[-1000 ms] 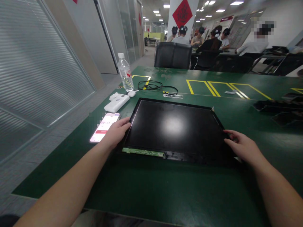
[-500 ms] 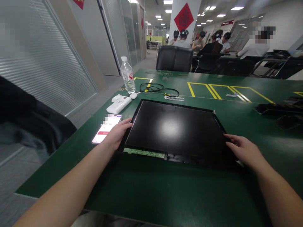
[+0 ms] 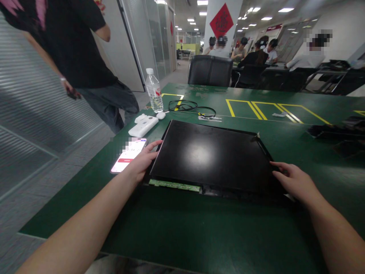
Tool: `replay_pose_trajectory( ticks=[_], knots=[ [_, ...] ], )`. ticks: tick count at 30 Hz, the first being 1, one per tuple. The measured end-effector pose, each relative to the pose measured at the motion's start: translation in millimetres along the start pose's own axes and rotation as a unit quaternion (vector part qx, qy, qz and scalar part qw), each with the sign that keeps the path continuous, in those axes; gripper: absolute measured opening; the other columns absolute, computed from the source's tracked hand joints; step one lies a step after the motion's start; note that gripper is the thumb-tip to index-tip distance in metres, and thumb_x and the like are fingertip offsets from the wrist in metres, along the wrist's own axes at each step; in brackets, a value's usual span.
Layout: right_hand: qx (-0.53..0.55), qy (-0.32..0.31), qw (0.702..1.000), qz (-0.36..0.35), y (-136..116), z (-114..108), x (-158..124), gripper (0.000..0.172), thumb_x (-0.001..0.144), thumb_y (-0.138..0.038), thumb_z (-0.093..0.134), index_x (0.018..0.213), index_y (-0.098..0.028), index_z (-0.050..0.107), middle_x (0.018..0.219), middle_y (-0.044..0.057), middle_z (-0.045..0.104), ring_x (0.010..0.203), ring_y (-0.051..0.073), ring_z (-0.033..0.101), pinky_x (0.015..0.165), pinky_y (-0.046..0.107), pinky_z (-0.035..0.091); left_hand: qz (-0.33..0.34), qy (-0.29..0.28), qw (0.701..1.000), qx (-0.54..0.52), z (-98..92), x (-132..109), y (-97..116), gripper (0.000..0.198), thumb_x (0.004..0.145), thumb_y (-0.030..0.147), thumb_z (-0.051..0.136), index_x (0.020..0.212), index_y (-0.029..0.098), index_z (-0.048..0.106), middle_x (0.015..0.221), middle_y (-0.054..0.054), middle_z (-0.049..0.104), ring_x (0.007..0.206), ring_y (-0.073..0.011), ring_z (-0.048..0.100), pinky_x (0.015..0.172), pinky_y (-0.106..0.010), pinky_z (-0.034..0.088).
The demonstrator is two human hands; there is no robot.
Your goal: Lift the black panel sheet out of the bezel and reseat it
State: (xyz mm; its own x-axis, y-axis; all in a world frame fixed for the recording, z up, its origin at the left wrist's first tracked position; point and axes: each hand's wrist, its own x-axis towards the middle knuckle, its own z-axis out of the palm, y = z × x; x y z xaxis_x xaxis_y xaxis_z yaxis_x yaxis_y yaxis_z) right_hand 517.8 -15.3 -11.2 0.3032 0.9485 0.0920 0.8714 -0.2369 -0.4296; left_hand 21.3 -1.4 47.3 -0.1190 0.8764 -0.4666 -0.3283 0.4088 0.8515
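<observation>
A black LCD screen panel [image 3: 216, 160] lies in front of me on a dark frame [image 3: 264, 149] whose rim shows along the back and right. A narrow green circuit board [image 3: 174, 185] runs along the left part of its near edge. My left hand [image 3: 144, 160] grips the panel's left edge, fingers against the side and thumb low. On the opposite side, my right hand [image 3: 295, 179] holds the right edge between thumb and fingers. Its lower fingers are partly hidden. Just beyond my left wrist rests a lit phone [image 3: 125, 161].
On the green table [image 3: 199, 236], a white power bank [image 3: 143, 126], a water bottle [image 3: 154, 91] and a black cable [image 3: 182, 105] stand behind the phone. Dark parts [image 3: 339, 131] lie at right. A person [image 3: 82, 49] walks past on the left; several people sit behind.
The panel's left edge has shifted slightly rightward against the frame, and my left fingers have moved with it. My right hand stays put. The passing person has come further into view.
</observation>
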Motion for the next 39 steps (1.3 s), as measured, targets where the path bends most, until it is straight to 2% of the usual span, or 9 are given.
replay_pose_trajectory(
  ticks=[4, 9, 14, 20, 24, 28, 31, 35, 39],
  knots=[
    [-0.001, 0.001, 1.0, 0.001, 1, 0, 0, 0.047, 0.077, -0.048, 0.059, 0.112, -0.026, 0.08, 0.093, 0.011, 0.069, 0.074, 0.029, 0.065, 0.072, 0.048, 0.055, 0.004, 0.003, 1.0, 0.022, 0.9, -2, 0, 0.08, 0.081, 0.006, 0.085, 0.154, 0.022, 0.058, 0.082, -0.005, 0.084, 0.051, -0.0212, 0.075, 0.048, -0.029, 0.062],
    [0.003, 0.002, 1.0, -0.003, 2, 1, 1, 0.046, 0.077, -0.048, 0.059, 0.112, -0.026, 0.08, 0.093, 0.01, 0.069, 0.075, 0.029, 0.065, 0.07, 0.048, 0.055, 0.013, -0.006, 0.997, 0.071, -0.7, -4, -2, 0.057, 0.08, 0.023, 0.093, 0.134, 0.019, 0.075, 0.088, -0.008, 0.086, 0.069, -0.0246, 0.082, 0.054, -0.027, 0.062],
    [0.008, -0.004, 1.0, 0.013, -1, -1, 0, 0.048, 0.076, -0.049, 0.059, 0.111, -0.026, 0.08, 0.098, 0.012, 0.071, 0.075, 0.029, 0.066, 0.07, 0.048, 0.055, 0.03, -0.028, 0.997, 0.064, -3.9, -2, -1, 0.052, 0.077, 0.012, 0.085, 0.128, 0.019, 0.08, 0.092, -0.008, 0.087, 0.075, -0.0256, 0.083, 0.058, -0.028, 0.063],
    [0.018, 0.01, 1.0, -0.007, 3, 2, 1, 0.047, 0.073, -0.05, 0.061, 0.108, -0.026, 0.081, 0.092, 0.01, 0.071, 0.075, 0.029, 0.066, 0.072, 0.046, 0.055, 0.024, -0.053, 0.997, 0.042, 1.4, -5, 3, 0.058, 0.079, 0.008, 0.068, 0.134, 0.022, 0.08, 0.101, -0.006, 0.088, 0.081, -0.0258, 0.084, 0.054, -0.027, 0.063],
    [0.017, 0.014, 1.0, -0.012, 4, 4, 2, 0.048, 0.073, -0.051, 0.061, 0.108, -0.026, 0.082, 0.091, 0.009, 0.071, 0.074, 0.028, 0.065, 0.071, 0.045, 0.055, 0.038, -0.019, 0.998, 0.045, 5.2, -6, 3, 0.052, 0.079, 0.013, 0.069, 0.129, 0.016, 0.081, 0.096, -0.009, 0.087, 0.082, -0.0276, 0.084, 0.061, -0.031, 0.067],
    [0.012, 0.002, 1.0, -0.006, -3, 0, 0, 0.05, 0.073, -0.05, 0.061, 0.11, -0.024, 0.082, 0.093, 0.01, 0.07, 0.075, 0.028, 0.065, 0.074, 0.046, 0.056, 0.015, -0.009, 0.997, 0.077, 3.1, -5, 2, 0.035, 0.085, 0.02, 0.073, 0.118, 0.019, 0.084, 0.093, -0.007, 0.087, 0.083, -0.028, 0.084, 0.063, -0.032, 0.066],
    [0.004, -0.01, 1.0, 0.008, -8, -2, -2, 0.053, 0.074, -0.05, 0.06, 0.113, -0.022, 0.082, 0.097, 0.011, 0.07, 0.078, 0.029, 0.066, 0.078, 0.047, 0.056, 0.031, 0.011, 0.994, 0.106, -0.7, -5, -1, 0.021, 0.088, 0.023, 0.078, 0.108, 0.021, 0.085, 0.093, -0.006, 0.087, 0.084, -0.0265, 0.083, 0.066, -0.031, 0.066],
    [0.003, -0.005, 1.0, 0.003, -11, -2, -4, 0.052, 0.076, -0.049, 0.059, 0.115, -0.023, 0.081, 0.097, 0.011, 0.068, 0.081, 0.029, 0.066, 0.079, 0.047, 0.055, 0.079, -0.023, 0.983, 0.162, -4.2, -5, -5, 0.029, 0.078, 0.027, 0.09, 0.105, 0.02, 0.084, 0.099, -0.007, 0.087, 0.088, -0.0275, 0.082, 0.076, -0.033, 0.066],
    [0.002, -0.002, 1.0, -0.006, -10, -1, -5, 0.053, 0.076, -0.049, 0.057, 0.115, -0.023, 0.081, 0.096, 0.01, 0.067, 0.08, 0.028, 0.064, 0.079, 0.046, 0.054, 0.096, -0.032, 0.973, 0.205, -6.9, -3, -7, 0.04, 0.072, 0.034, 0.094, 0.108, 0.02, 0.084, 0.104, -0.008, 0.087, 0.098, -0.0325, 0.082, 0.085, -0.039, 0.066]
  ],
)
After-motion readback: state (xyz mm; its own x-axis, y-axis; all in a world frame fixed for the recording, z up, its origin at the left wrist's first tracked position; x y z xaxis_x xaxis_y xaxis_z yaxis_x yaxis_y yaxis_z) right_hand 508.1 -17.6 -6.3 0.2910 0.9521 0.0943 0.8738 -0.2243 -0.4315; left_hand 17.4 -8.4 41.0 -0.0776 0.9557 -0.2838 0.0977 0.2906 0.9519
